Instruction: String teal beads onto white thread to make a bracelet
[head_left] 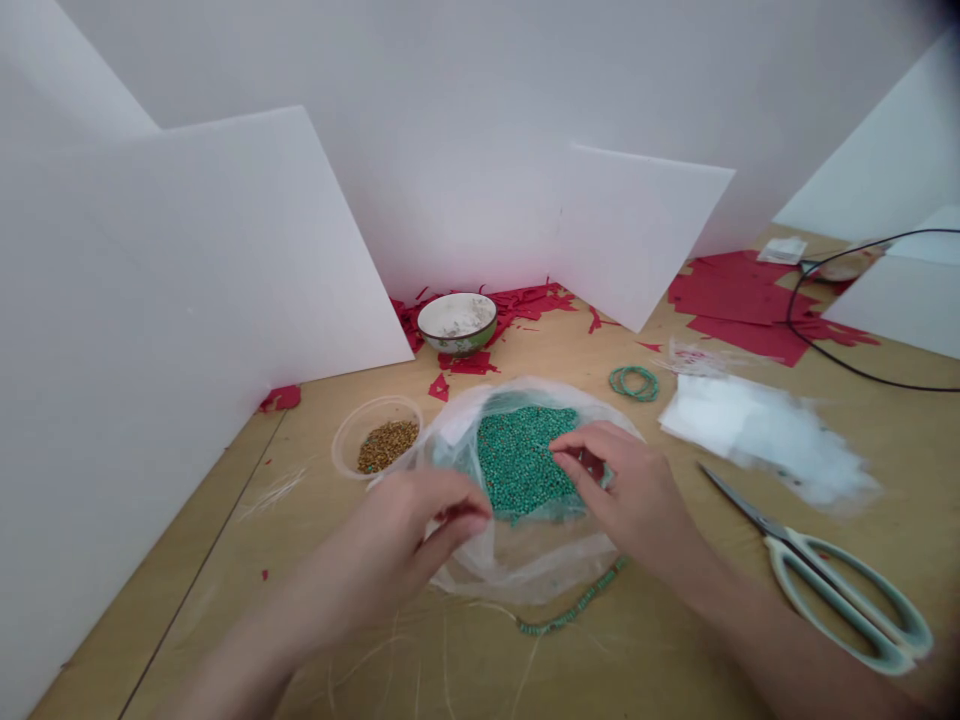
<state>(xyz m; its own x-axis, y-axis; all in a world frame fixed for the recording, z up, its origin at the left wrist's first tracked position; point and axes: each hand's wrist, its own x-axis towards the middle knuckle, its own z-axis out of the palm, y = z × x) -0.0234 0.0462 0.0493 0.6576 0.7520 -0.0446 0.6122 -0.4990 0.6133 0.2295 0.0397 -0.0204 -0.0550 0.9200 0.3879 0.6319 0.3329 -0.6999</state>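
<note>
A clear plastic bag (517, 585) lies spread on the table, full of small green beads (521, 460). Over its left edge, my left hand (431, 515) is closed, thumb and fingers pinched together; what they hold, if anything, is hidden. My right hand (626, 490) hovers above the right side of the beads, thumb and forefinger pressed together. Anything between those fingertips is too small to name. In front of the bag lies a string of green beads (571, 612), its upper end passing under my right hand. Pale thread (491, 607) trails from its left end.
Gold beads (386, 447) fill part of a clear round tub (341, 437). A bowl (463, 343) stands behind, among red paper scraps (525, 300). Right are green bead rings (634, 383), plastic bags (750, 430), scissors (810, 560) and a black cable (832, 375). White boards (300, 250) stand behind.
</note>
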